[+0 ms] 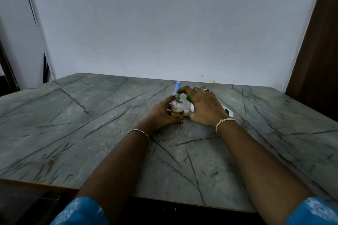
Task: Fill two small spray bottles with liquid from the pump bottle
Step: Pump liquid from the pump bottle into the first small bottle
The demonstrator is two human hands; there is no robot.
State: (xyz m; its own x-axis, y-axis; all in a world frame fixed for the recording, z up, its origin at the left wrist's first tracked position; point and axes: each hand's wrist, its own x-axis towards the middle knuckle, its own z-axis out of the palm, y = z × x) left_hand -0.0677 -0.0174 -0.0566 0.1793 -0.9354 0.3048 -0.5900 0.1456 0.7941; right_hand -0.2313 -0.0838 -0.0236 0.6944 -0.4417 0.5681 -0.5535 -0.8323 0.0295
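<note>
Left hand (161,115) grips a clear spray bottle (177,108) half-full of yellow liquid; right hand (204,107), at 3 o'clock, pinches its blue spray cap (177,86).

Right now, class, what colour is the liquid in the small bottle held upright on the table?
Yellowish-amber, filling the lower part of the small bottle; head view.

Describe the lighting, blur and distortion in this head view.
Head view: dim, bluish light with no glare; wide-angle bending bows the table edges; the left hand, right hand and spray bottle look slightly soft; only faint shadows under the hands.
</note>
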